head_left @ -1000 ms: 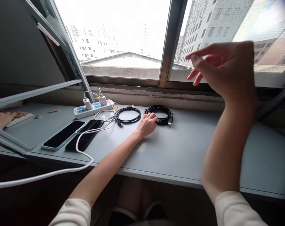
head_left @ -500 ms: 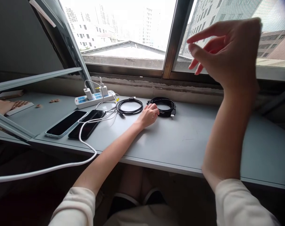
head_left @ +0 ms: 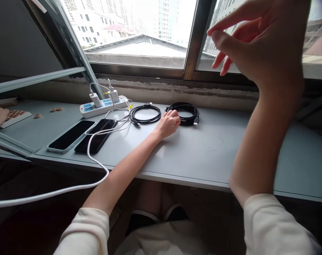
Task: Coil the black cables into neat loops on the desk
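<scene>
From my remote post, a thick, round coil of black cable (head_left: 188,121) lies on the grey surface (head_left: 198,152), just right of and beyond my nearer left grip (head_left: 169,124), whose hold I cannot tell; my right grip (head_left: 269,49) hangs raised, narrowly parted.

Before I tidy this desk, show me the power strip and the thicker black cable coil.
Power strip (head_left: 103,109): head view, white front side.
Thicker black cable coil (head_left: 187,121): head view, loop's near side.
</scene>
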Motion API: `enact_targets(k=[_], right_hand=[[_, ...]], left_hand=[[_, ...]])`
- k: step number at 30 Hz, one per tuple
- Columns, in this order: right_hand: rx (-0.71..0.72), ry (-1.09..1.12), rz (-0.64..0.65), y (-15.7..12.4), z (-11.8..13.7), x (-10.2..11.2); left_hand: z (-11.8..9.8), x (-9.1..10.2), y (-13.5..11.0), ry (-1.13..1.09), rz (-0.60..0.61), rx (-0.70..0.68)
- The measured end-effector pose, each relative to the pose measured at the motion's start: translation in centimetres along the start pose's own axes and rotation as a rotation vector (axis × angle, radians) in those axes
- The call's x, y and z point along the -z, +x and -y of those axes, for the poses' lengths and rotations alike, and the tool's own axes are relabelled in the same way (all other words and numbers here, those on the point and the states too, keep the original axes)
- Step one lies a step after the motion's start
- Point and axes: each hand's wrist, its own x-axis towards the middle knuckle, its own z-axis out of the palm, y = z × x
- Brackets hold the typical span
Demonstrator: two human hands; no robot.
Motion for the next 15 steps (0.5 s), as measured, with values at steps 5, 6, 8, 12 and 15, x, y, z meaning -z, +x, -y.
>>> enact_targets(k=[5, 6, 8, 12, 15], right_hand=[[-0.013, 0.062, -0.03, -0.02, -0.06, 0.42], [-0.015, 0.073, -0.032, -0.01, -0.15, 0.5], [-0.014, 0.086, -0.041, 0.01, -0.36, 0.66], [-0.062, 0.075, -0.028, 0.04, -0.52, 0.83], [-0.089, 0.076, -0.043, 0.07, -0.5, 0.85]], left_hand=[[-0.14, -0.01, 0.0, -0.007, -0.007, -0.017], [-0.13, -0.04, -0.02, -0.01, -0.01, -0.019], [-0.09, -0.1, -0.07, -0.018, -0.019, -0.021], [0.04, -0.15, -0.13, -0.032, -0.029, -0.02], [0.07, -0.12, -0.13, -0.031, -0.021, -0.009]])
